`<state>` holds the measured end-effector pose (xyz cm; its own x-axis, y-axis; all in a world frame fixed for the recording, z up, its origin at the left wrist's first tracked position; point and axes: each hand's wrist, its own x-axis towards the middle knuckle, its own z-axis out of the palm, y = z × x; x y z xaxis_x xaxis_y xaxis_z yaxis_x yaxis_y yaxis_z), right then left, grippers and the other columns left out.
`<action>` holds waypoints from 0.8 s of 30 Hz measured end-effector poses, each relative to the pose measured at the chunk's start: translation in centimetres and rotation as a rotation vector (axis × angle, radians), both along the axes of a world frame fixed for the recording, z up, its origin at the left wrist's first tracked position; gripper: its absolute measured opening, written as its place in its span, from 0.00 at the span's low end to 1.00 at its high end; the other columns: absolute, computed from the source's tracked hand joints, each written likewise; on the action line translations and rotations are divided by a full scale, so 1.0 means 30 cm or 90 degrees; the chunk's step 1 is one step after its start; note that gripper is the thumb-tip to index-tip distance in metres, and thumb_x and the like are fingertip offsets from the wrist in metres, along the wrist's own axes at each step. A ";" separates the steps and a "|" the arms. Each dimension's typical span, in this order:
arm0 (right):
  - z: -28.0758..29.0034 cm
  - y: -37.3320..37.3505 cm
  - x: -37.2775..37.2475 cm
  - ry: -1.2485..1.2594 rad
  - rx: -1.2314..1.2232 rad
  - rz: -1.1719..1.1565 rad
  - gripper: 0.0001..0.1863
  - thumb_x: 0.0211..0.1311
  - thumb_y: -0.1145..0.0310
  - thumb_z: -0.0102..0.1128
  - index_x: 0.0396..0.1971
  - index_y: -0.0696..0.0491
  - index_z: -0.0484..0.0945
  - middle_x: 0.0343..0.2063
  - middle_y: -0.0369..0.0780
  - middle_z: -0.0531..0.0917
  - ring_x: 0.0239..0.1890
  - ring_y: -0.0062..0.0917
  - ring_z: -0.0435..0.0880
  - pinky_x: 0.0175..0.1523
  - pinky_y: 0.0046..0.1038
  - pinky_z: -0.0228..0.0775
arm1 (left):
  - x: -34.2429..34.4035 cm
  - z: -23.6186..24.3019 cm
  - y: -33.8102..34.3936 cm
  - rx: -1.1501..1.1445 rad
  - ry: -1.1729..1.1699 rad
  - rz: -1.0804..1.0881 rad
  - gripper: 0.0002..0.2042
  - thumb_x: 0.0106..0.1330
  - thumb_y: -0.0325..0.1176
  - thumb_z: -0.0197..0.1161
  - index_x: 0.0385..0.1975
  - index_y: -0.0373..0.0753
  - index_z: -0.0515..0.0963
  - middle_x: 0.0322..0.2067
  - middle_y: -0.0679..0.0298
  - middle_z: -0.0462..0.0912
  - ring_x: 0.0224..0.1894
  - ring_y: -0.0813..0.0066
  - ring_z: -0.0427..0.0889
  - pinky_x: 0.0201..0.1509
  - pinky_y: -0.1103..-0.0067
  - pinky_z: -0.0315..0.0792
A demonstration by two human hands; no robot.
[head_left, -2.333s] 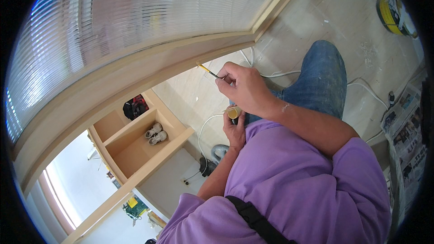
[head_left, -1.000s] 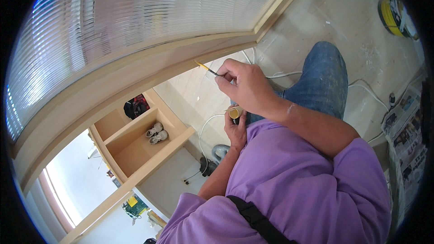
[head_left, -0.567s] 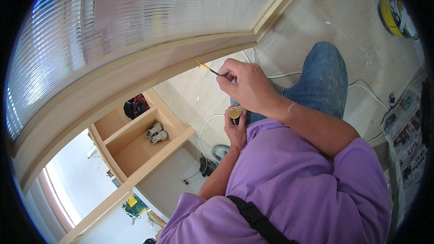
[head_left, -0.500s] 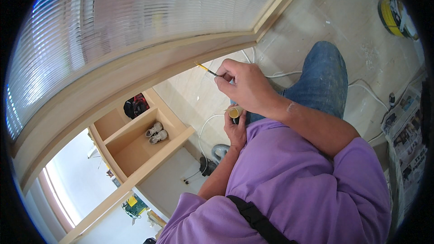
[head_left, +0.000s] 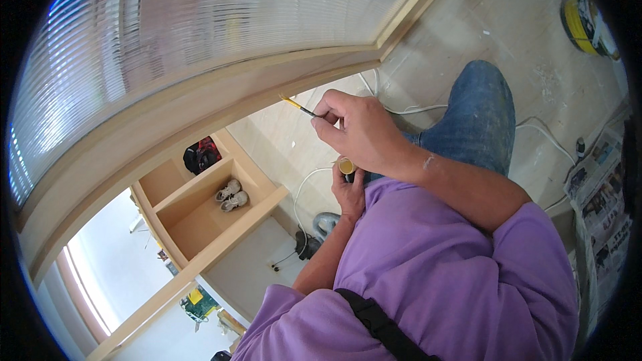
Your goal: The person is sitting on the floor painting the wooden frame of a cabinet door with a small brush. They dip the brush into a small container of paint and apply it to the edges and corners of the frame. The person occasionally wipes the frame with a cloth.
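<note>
Between the thumb and fingers of my right hand [head_left: 361, 128] is a slim paintbrush [head_left: 299, 106] with a dark handle and a yellow front part. Its tip points up and left, close to the lower edge of a pale wooden frame [head_left: 267, 75]; whether they touch I cannot tell. Below it, near my body, my left hand [head_left: 349, 194] is wrapped round a small cup [head_left: 346, 166] with something yellowish inside. My right hand passes just above the cup.
Ribbed translucent panel [head_left: 221, 13] fills the wooden frame. At lower left, open wooden shelving [head_left: 200, 220] holds a pair of shoes [head_left: 232, 196] and a dark red-black item [head_left: 202, 156]. White cable [head_left: 428, 108] crosses the floor. Newspaper [head_left: 602, 207] and a yellow-black tub [head_left: 580, 25] are at right.
My right hand has shifted slightly left and down with the paintbrush, bringing its tip a little farther left along the frame. My left hand and the cup have hardly moved.
</note>
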<state>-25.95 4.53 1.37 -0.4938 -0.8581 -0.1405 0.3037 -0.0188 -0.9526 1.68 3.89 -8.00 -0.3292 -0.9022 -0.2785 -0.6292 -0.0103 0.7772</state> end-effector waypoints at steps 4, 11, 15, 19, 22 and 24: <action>-0.028 0.006 0.014 0.004 -0.006 -0.034 0.07 0.70 0.70 0.67 0.38 0.59 0.82 0.27 0.42 0.90 0.25 0.24 0.86 0.33 0.30 0.78 | 0.014 -0.007 -0.009 -0.007 -0.014 -0.013 0.22 0.73 0.29 0.73 0.64 0.34 0.76 0.53 0.60 0.85 0.57 0.74 0.82 0.65 0.74 0.75; -0.007 0.005 -0.002 0.000 -0.020 -0.004 0.07 0.68 0.70 0.67 0.37 0.59 0.81 0.28 0.49 0.89 0.30 0.42 0.91 0.38 0.38 0.82 | -0.006 0.002 0.001 -0.017 -0.004 -0.009 0.21 0.73 0.29 0.73 0.63 0.35 0.76 0.52 0.60 0.86 0.56 0.74 0.82 0.65 0.74 0.75; -0.034 0.019 0.026 0.027 -0.108 -0.048 0.07 0.69 0.72 0.68 0.39 0.59 0.80 0.24 0.42 0.87 0.24 0.27 0.86 0.33 0.29 0.77 | -0.005 0.005 -0.004 -0.026 -0.027 -0.016 0.22 0.72 0.30 0.74 0.63 0.35 0.77 0.52 0.60 0.86 0.55 0.75 0.82 0.65 0.74 0.75; -0.142 -0.006 0.078 0.044 -0.086 -0.074 0.07 0.69 0.72 0.70 0.39 0.57 0.80 0.20 0.39 0.83 0.23 0.21 0.83 0.31 0.26 0.74 | 0.006 -0.009 -0.007 -0.003 0.004 -0.004 0.22 0.72 0.30 0.74 0.63 0.35 0.77 0.52 0.59 0.87 0.56 0.74 0.83 0.65 0.74 0.75; -0.195 -0.044 0.090 0.045 -0.038 -0.136 0.10 0.69 0.68 0.73 0.37 0.56 0.80 0.18 0.36 0.79 0.22 0.17 0.76 0.29 0.24 0.71 | 0.003 -0.017 -0.002 -0.013 0.016 0.008 0.22 0.72 0.30 0.74 0.63 0.34 0.77 0.54 0.58 0.87 0.56 0.73 0.83 0.66 0.73 0.75; -0.242 -0.095 0.072 0.052 -0.004 -0.174 0.13 0.68 0.66 0.76 0.36 0.56 0.79 0.17 0.34 0.75 0.21 0.15 0.71 0.28 0.24 0.69 | -0.005 -0.013 -0.004 -0.012 0.003 0.008 0.22 0.72 0.30 0.73 0.63 0.33 0.77 0.54 0.58 0.87 0.57 0.72 0.83 0.66 0.73 0.75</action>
<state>-23.78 1.69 -5.89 -0.7161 -0.6927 -0.0857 0.2090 -0.0957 -0.9732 1.53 3.77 -8.38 -0.3188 -0.9114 -0.2603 -0.6256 -0.0040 0.7801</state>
